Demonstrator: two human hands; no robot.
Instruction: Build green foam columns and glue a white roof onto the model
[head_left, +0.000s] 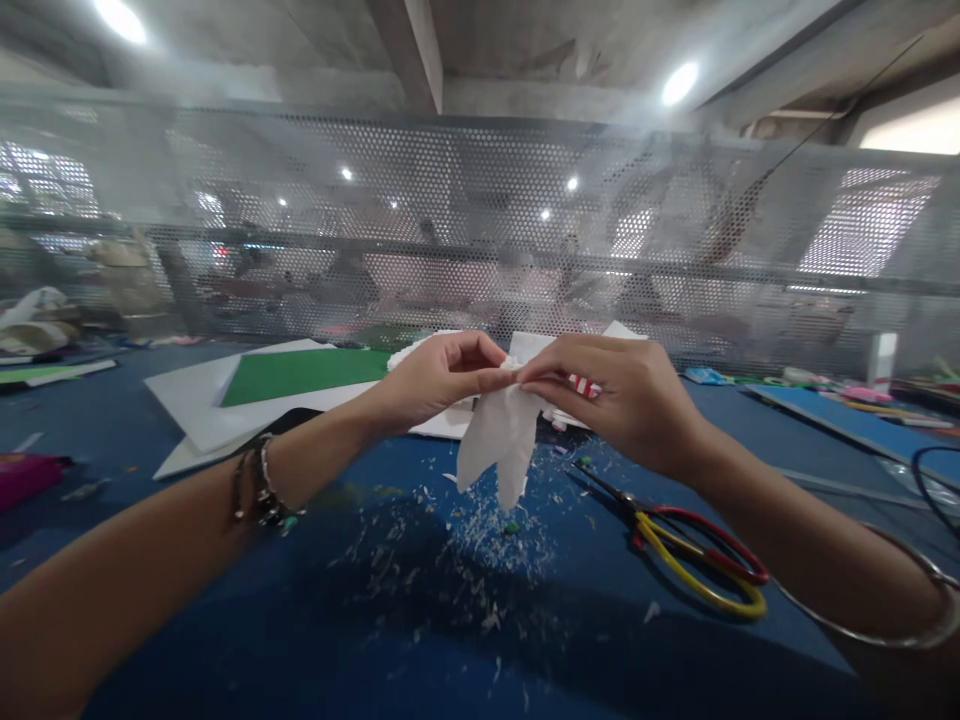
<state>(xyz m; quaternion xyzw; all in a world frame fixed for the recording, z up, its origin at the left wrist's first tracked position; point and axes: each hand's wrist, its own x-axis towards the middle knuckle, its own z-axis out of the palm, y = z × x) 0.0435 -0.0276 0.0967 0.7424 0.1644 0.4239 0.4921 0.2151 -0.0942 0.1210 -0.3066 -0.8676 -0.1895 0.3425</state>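
Note:
In the middle of the head view, a piece of thin white paper (498,440) hangs in two pointed, petal-like flaps. My left hand (439,378) pinches its gathered top from the left, thumb and fingertips pressed together. Meeting it from the right, my right hand (611,390) is also closed on the gathered top, and the fingertips of both hands touch. Scissors (697,560) with red and yellow handles lie on the table below my right hand, blades pointing toward the paper. Small white paper scraps (495,560) are scattered under the hanging flaps.
Green sheet (307,375) and white sheets (187,400) lie at left on the blue table (315,620). A magenta pouch (30,478) is at the left edge. A blue board (847,420) and assorted supplies lie at right. A perforated metal screen (450,230) stands behind the table.

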